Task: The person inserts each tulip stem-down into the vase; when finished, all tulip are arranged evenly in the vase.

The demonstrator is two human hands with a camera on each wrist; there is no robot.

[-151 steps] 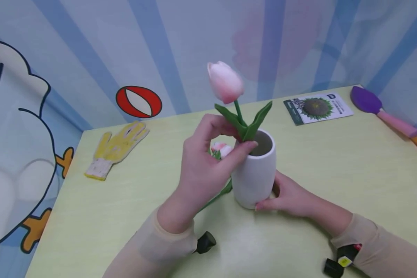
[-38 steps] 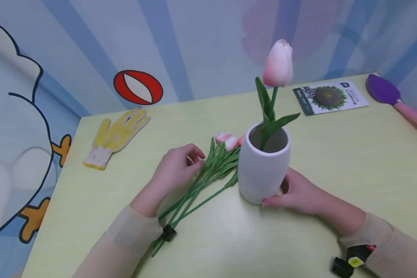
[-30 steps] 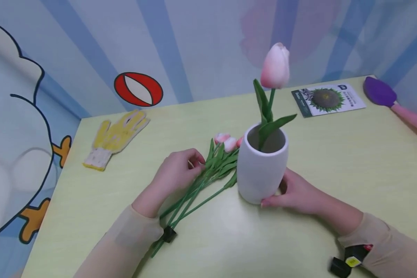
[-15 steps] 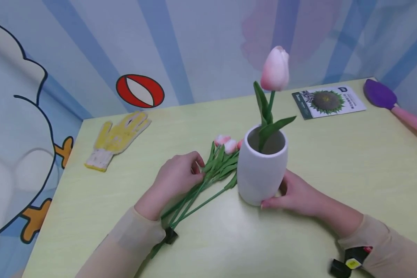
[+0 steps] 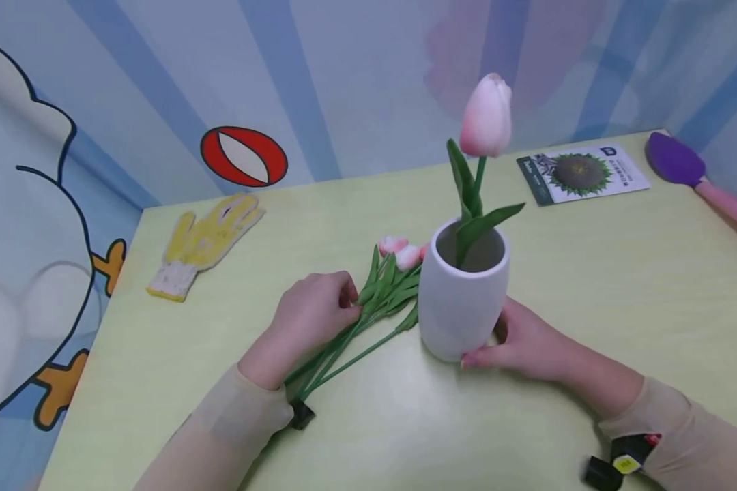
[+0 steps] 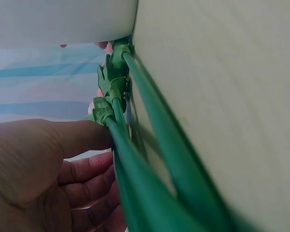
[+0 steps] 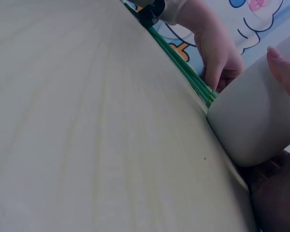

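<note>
A white vase (image 5: pixel 464 307) stands upright on the table, and one pink-and-white tulip (image 5: pixel 486 116) with green leaves rises from its mouth. My right hand (image 5: pixel 525 341) grips the vase low on its right side; the right wrist view shows the thumb and fingers around the vase's base (image 7: pixel 251 116). Left of the vase lies a bunch of tulips (image 5: pixel 377 300), their heads partly behind it. My left hand (image 5: pixel 313 310) pinches a tulip of the bunch near its leaves. In the left wrist view, the thumb presses against a green stem (image 6: pixel 128 152), with curled fingers behind it.
A yellow-and-white work glove (image 5: pixel 205 245) lies at the table's back left. At the back right are a seed packet (image 5: pixel 583 174) with a plant picture and a purple scoop with a pink handle (image 5: pixel 675 160). A printed blue backdrop (image 5: pixel 356 88) rises behind the table.
Five seconds ago my left hand held the single tulip at the vase's mouth; now that tulip stands inside. The left hand has moved to the lying bunch, and its fingers have closed on a tulip.
</note>
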